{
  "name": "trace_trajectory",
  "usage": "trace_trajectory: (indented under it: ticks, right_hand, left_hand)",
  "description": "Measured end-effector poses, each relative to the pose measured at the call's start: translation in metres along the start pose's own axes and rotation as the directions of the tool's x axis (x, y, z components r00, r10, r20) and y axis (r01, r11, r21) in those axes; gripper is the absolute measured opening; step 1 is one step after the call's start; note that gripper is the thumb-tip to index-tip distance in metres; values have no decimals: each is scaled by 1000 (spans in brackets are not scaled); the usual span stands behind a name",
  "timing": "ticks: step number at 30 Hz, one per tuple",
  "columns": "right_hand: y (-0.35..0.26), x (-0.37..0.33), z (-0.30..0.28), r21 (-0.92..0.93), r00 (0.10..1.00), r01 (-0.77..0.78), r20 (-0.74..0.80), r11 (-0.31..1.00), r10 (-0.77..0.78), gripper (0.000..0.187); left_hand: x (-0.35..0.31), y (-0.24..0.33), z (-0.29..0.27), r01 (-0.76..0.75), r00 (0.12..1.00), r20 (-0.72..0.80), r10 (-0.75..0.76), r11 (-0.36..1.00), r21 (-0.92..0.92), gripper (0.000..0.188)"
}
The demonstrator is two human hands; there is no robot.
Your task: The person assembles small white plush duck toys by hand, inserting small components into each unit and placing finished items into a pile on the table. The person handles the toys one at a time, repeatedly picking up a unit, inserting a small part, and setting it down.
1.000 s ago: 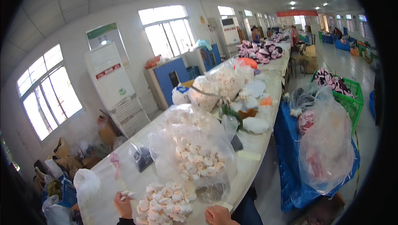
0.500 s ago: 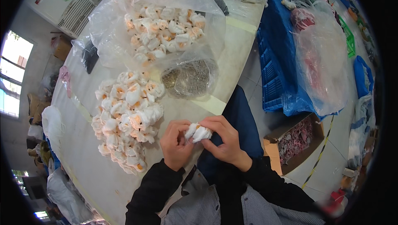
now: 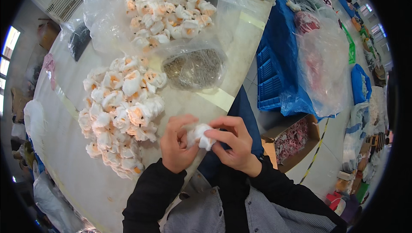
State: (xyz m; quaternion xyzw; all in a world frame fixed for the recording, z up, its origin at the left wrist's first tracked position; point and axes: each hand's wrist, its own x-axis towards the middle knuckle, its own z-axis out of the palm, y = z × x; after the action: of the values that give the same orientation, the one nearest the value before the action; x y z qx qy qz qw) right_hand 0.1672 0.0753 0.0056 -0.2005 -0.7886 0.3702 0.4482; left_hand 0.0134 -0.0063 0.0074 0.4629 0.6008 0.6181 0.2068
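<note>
Over the table's near edge, a small white fluffy plush piece [image 3: 201, 137] is between my two hands. My right hand [image 3: 235, 146] pinches its right side between thumb and fingers. My left hand [image 3: 176, 147] is curled against the left side, with its fingertips smeared by motion. Just left of my hands lies a heap of similar white plush pieces [image 3: 122, 104] with pale orange patches. Beyond it, more such plush pieces [image 3: 167, 16] sit in a large clear plastic bag [image 3: 103, 12]. A smaller clear bag of grey-brown filling [image 3: 193, 70] rests ahead of my hands.
The pale table [image 3: 60, 143] runs off to my left. To the right stand blue crates [image 3: 268, 74] partly covered with blue and clear plastic. An open cardboard box [image 3: 296, 147] with pinkish scraps stands on the floor nearby. A dark flat object [image 3: 79, 44] lies at the table's far left.
My hands have turned the plush piece, so the orange spot seen before no longer shows. My left fingers are moving over it. The whole view has shifted slightly.
</note>
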Motion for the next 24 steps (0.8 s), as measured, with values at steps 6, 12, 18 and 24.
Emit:
trace_trajectory:
  ticks: [6,12,18,24]
  right_hand:
    - [-9,1,1,-24,997,-35,-63,999,33,38]
    - [-9,0,-1,-3,996,-86,-1,996,86,25]
    - [-7,5,-6,-7,996,-83,41,997,83,22]
    - [-6,7,-8,-89,997,9,73,996,-3,21]
  left_hand:
    - [5,-3,-6,-223,968,145,203,965,139,34]
    - [3,-6,-1,-194,980,52,191,979,67,32]
    - [3,0,-8,-177,983,85,164,968,178,29]
    - [2,-2,-5,-158,985,90,145,975,156,27]
